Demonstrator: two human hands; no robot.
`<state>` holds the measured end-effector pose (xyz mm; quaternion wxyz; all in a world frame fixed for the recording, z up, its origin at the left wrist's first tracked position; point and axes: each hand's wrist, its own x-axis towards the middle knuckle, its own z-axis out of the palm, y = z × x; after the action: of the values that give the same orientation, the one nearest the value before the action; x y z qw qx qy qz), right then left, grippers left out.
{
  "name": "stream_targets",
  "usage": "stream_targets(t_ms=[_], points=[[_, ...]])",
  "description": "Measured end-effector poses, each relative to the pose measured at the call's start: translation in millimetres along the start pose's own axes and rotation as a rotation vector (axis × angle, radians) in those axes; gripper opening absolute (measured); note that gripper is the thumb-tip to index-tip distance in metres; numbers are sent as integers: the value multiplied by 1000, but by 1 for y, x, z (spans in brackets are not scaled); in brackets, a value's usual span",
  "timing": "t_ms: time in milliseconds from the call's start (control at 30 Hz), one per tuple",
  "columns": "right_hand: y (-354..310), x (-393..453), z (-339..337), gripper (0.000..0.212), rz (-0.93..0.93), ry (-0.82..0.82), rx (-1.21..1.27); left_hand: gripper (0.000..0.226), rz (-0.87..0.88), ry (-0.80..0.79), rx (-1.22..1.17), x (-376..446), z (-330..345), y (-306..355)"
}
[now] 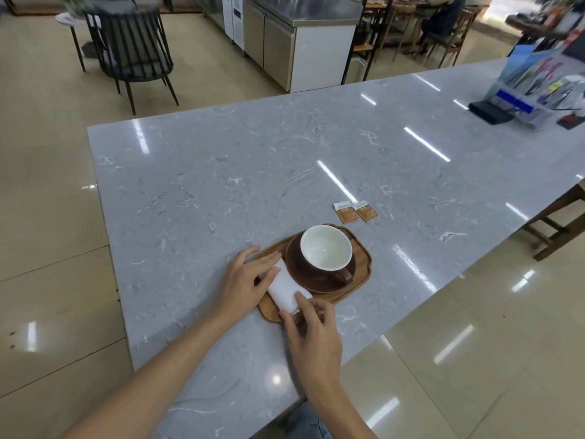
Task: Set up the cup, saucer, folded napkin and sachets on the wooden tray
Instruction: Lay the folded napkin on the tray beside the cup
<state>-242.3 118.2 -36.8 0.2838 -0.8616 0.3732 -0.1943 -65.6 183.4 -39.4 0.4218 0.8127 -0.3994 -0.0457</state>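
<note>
A brown cup with a white inside stands on a brown saucer on the wooden tray. A white folded napkin lies on the tray's left part, beside the saucer. My left hand rests its fingers on the napkin's far end. My right hand touches the napkin's near corner with its fingertips. Two brown and white sachets lie side by side on the counter beyond the tray, apart from it.
The grey marble counter extends far to the right, where a brochure stand sits. Its left and near edges drop to a tiled floor. A dark chair and a steel cabinet stand behind.
</note>
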Motion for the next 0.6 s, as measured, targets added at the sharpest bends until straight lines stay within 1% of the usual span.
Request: stream_targets(t_ms=[100, 167, 300, 467, 600], points=[[2, 0, -1, 45, -3, 0, 17, 41, 61, -30, 67, -6, -4, -1], [2, 1, -1, 45, -6, 2, 23, 48, 78, -46, 88, -9, -7, -2], [4, 4, -2, 45, -15, 0, 13, 52, 81, -93, 151, -7, -11, -1], [5, 7, -3, 46, -26, -28, 19, 47, 70, -117, 200, -7, -11, -1], [8, 9, -13, 51, -51, -74, 40, 49, 50, -136, 211, -7, -14, 6]])
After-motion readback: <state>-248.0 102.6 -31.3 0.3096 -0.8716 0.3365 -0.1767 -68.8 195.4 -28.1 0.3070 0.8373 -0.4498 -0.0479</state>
